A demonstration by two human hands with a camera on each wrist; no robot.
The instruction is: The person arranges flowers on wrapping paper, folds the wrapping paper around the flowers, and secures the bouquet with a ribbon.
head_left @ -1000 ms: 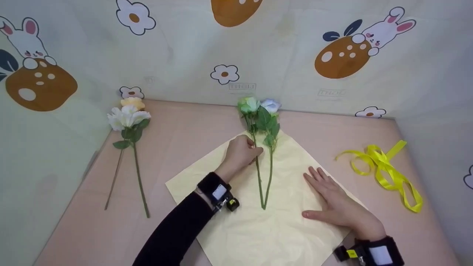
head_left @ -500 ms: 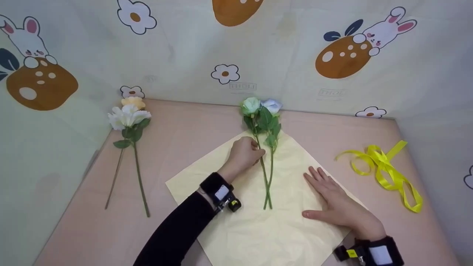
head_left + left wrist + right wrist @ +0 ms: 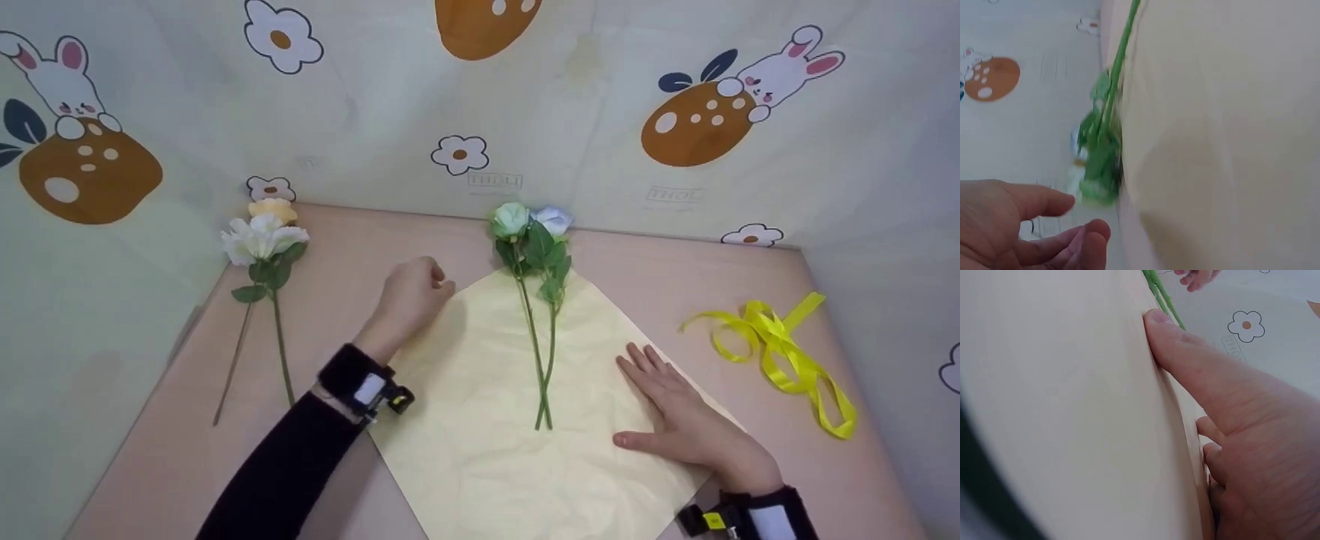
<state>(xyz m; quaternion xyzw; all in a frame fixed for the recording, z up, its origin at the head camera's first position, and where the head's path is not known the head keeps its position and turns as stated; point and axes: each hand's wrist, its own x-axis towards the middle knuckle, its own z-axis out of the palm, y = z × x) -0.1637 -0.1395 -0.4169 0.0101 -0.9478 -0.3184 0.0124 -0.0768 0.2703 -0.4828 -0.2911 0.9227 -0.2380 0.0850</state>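
Observation:
Two artificial flowers lie on a sheet of cream wrapping paper (image 3: 465, 405): a pale green rose (image 3: 511, 220) and a pale blue flower (image 3: 553, 220). Their green stems cross near the lower ends, and the blooms extend past the paper's far corner. My left hand (image 3: 409, 300) hovers over the paper's left edge, holding nothing; in the left wrist view a gap shows between thumb and loosely bent fingers. With fingers spread, my right hand (image 3: 679, 409) rests flat on the right side of the paper.
At the left lie a white flower (image 3: 262, 238) and a peach flower (image 3: 271, 211) with long stems. A loosely looped yellow ribbon (image 3: 784, 345) lies at the right. A printed fabric wall (image 3: 375, 112) rises behind the pink table surface (image 3: 375, 232).
My left hand shifted the green rose's stem so that it crosses the other, then let go and moved left. My right hand has stayed in place.

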